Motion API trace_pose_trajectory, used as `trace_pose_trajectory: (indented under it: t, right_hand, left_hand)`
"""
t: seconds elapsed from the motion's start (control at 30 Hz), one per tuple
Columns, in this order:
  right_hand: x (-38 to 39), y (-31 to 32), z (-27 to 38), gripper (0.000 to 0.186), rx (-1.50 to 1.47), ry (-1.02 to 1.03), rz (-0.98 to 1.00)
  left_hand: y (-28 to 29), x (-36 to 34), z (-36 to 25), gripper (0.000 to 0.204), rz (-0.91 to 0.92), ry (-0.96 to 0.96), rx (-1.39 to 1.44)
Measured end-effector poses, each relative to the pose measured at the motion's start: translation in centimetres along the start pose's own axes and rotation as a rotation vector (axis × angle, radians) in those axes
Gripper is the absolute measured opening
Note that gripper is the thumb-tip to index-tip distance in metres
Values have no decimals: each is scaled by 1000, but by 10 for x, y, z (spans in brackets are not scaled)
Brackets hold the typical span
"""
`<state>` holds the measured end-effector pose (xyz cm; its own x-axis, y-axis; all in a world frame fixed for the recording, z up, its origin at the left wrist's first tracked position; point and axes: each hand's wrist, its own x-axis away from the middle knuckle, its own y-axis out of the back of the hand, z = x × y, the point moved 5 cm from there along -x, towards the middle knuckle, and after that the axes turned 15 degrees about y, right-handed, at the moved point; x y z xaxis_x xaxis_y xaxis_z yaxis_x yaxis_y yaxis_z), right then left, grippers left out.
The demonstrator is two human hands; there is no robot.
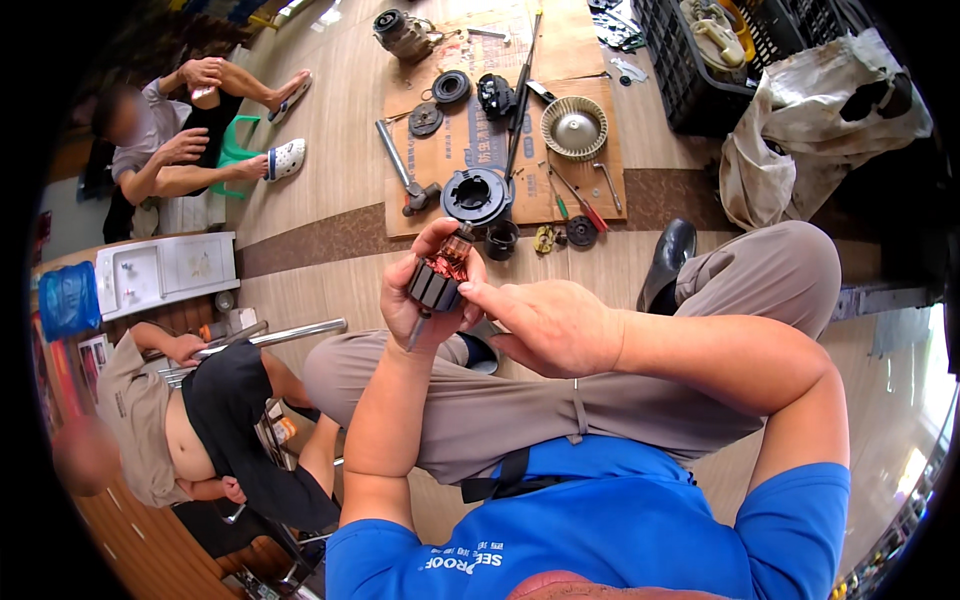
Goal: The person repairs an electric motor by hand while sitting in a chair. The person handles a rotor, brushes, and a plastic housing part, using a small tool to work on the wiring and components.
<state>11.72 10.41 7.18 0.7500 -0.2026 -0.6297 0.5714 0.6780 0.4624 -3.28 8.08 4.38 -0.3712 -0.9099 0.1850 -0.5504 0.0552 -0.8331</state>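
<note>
My left hand (402, 318) is wrapped round a motor armature (437, 284) with a dark slotted core, copper windings and a thin steel shaft. It is held tilted above my knees, shaft end toward my wrist. My right hand (565, 325) reaches in from the right, its index finger stretched out and touching the core's side, thumb apart below. Just beyond the armature, on cardboard (590, 190), lie a round black motor housing (476, 196) and a small black cup-shaped part (502, 238).
A hammer (408, 170), a finned blower wheel (574, 128), screwdrivers (588, 208) and black round parts (451, 88) lie on the cardboard. A black crate (690, 95) and a stained cloth bag (800, 130) stand at far right. Two people sit at left, one on a green stool (236, 142).
</note>
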Motion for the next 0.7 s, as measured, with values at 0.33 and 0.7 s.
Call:
trace_pose_trajectory:
  t: [0.33,0.7]
  right_hand:
    - [6,-7,-6,80,-49,-92,7]
    - [4,-4,-11,78,-154,-280,57]
  left_hand:
    - [-5,0,-7,62,-168,-40,-222]
    - [-5,5,-11,65,-267,-46,-376]
